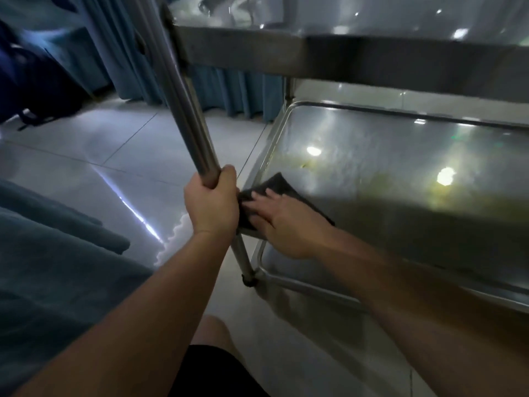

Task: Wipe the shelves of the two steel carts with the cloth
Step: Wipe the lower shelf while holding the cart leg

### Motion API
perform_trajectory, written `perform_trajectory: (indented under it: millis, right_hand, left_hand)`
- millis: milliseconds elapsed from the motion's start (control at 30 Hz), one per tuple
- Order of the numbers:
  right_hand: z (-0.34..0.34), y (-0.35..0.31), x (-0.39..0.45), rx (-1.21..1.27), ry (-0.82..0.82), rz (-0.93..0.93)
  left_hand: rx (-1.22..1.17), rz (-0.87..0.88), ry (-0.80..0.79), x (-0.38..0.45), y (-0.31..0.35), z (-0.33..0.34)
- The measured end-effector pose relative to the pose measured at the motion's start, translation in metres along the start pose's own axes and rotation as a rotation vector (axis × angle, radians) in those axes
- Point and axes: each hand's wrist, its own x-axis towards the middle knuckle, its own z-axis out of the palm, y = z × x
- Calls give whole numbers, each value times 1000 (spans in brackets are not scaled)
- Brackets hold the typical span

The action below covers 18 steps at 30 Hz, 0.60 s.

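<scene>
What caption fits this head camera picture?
Left hand grips the cart post while right hand presses the cloth on the lower shelf.

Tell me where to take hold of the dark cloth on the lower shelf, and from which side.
Pinch the cloth's far corner, coming from above. That corner lies flat and bare on the shelf; the right hand presses the near part, and the left hand blocks the post side.

Plenty of open room across the lower shelf point(386, 173) toward its far edge, but the upper shelf point(343, 55) hangs low overhead and the post point(183, 110) blocks the near-left corner.
</scene>
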Motion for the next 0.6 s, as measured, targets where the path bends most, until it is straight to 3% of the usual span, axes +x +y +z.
perform_trajectory:
  millis: [200,433,500,600]
  right_hand:
    - [-26,69,-39,-198,21,176]
    - [-48,109,63,-146,150,549]
    - [-43,91,96,-111,158,551]
    - [-29,51,113,-109,113,404]
  left_hand:
    - [12,25,6,-2,-2,3]
    - [-27,76,48,2,-9,11]
    - [-54,81,45,4,-9,11]
    - [-89,94,42,6,-11,11]
